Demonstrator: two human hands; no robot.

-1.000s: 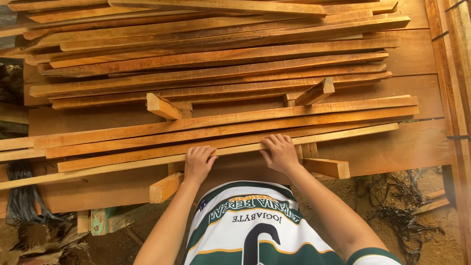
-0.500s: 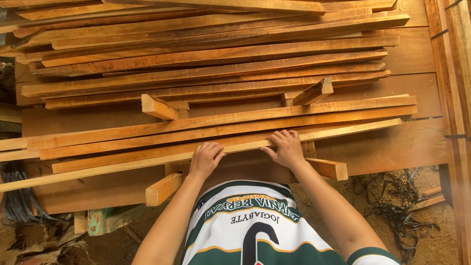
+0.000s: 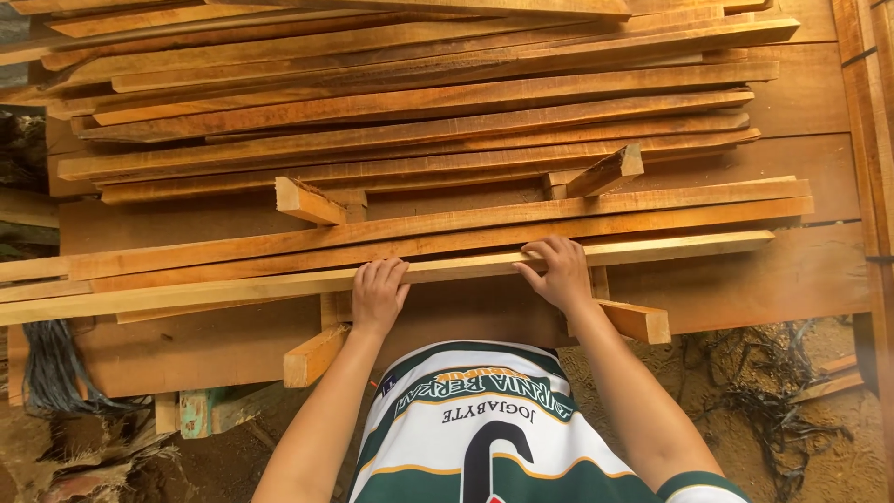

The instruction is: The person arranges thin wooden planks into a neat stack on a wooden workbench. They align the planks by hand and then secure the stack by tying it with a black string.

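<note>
Both hands are gripping one long pale wooden strip [image 3: 279,287] at the stack's [image 3: 419,121] near edge: left hand [image 3: 377,296] and right hand [image 3: 557,273] curling over it.

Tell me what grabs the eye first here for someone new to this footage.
First, the two hands at the centre: the left hand and right hand both grip the nearest long pale wooden strip, which runs across the whole picture at the front of the pile. Behind it, a big stack of long reddish planks fills the upper half. At the bottom, the person's white and green jersey stands out against the dirt floor.
</note>
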